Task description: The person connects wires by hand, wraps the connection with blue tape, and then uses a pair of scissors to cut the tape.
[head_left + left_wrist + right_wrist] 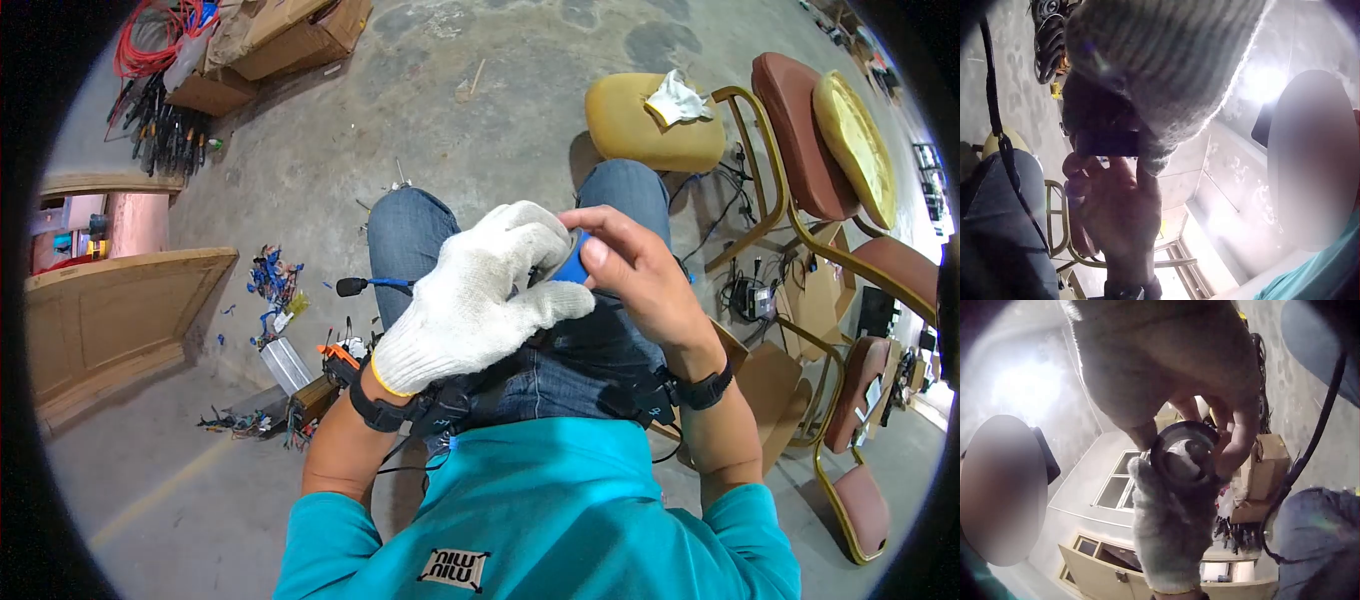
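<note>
Over the lap, both hands meet at a ring-shaped roll of blue tape (573, 262). My left hand (472, 290), in a white knitted glove with a yellow cuff edge, grips its left side, thumb below and fingers above. The bare right hand (648, 275) pinches the opposite side between thumb and fingertips. Seen from the right wrist, the roll (1161, 465) is a dark ring, with pale glove fabric showing through its hole. In the left wrist view the gloved palm shades the roll, so little detail shows there.
A yellow padded seat (625, 115) with a white glove (680, 98) on it stands ahead right, beside stacked chairs (790, 130). Wire scraps (272, 285) lie on the floor left, near a wooden panel (130, 315). Cardboard boxes (300, 40) sit far left.
</note>
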A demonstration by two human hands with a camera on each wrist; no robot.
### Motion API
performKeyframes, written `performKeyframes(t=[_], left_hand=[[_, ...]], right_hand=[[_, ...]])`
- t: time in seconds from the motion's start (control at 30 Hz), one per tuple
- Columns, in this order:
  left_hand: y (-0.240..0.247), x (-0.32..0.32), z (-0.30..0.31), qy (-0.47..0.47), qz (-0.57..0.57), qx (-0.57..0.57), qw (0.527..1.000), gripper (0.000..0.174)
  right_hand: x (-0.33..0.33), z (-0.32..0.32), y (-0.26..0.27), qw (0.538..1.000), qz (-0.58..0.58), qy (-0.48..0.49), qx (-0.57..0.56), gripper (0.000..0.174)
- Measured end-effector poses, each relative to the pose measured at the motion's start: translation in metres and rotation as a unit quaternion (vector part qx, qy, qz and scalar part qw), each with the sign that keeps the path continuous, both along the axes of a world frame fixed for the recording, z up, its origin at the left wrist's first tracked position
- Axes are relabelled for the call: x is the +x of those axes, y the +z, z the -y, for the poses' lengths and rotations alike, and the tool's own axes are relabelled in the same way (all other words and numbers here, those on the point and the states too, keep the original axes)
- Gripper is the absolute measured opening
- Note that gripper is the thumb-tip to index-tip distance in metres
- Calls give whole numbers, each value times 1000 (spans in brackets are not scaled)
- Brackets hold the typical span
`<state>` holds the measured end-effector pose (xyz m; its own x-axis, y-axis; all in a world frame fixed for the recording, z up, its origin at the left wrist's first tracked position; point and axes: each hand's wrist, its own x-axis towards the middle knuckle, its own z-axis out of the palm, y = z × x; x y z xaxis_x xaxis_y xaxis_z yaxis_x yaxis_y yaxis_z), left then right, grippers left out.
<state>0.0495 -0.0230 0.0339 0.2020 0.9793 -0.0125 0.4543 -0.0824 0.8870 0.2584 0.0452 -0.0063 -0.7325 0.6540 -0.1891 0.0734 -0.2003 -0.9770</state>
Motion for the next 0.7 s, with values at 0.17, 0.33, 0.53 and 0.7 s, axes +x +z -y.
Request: performKeyframes(t=[0.17,0.33,0.53,0.7], left_hand=[[-9,5,3,32,31,58,997,34],[-12,2,4,20,26,62,998,30],[-10,-1,3,5,29,26,999,31],[-16,7,3,27,17,76,997,36]], right_hand=[[0,-6,3,955,-133,-63,-258,51],[2,-5,2,939,-165,-43,-298,49],[0,1,7,998,-24,-41,-52,48],[4,-6,-2,956,-132,-54,-256,52]])
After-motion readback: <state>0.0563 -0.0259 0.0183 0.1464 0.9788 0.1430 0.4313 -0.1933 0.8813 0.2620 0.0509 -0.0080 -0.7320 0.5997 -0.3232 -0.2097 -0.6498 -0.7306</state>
